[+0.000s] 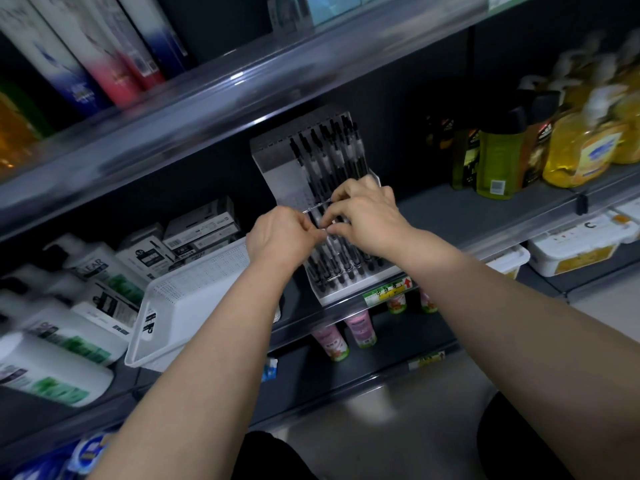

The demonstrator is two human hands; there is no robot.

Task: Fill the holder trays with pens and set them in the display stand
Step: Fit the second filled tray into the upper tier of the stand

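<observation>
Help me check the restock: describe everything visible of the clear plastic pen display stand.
The clear plastic pen display stand leans back on the dark shelf. Black pens stand in its upper-right and lower rows; its upper left is bare. The left hand and right hand pinch at its clear middle edge.

- Upper left, tall shampoo bottles [86,57] lean in a row.
- Far right, yellow soap bottles [581,150].
- Lower left, white basket [194,306] beside white pump bottles [52,358].
- Bottom centre, pink tubs [360,329].
</observation>
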